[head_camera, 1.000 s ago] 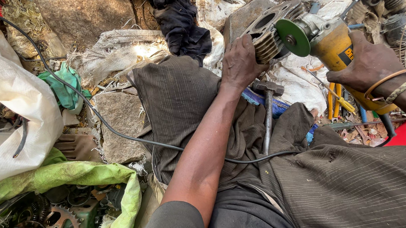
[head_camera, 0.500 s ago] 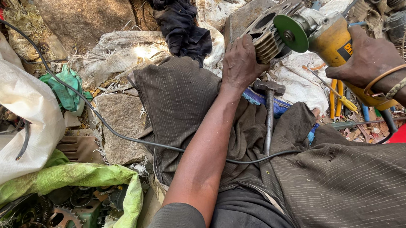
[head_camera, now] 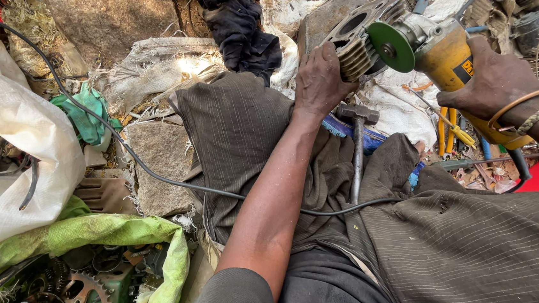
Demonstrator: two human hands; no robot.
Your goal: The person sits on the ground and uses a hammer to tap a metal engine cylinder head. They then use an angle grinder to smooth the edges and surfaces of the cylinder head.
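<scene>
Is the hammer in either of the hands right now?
No, the hammer lies loose on the lap; the left hand grips the finned metal part and the right hand the grinder.

The finned cylinder [head_camera: 357,49] is dull grey cast metal, ridged and gritty. The grinder [head_camera: 446,59] has a yellow plastic body, scuffed, with a matt green disc [head_camera: 391,47]. The hammer [head_camera: 358,136] is worn steel. The trousers [head_camera: 467,250] are striped, dusty cloth.
</scene>
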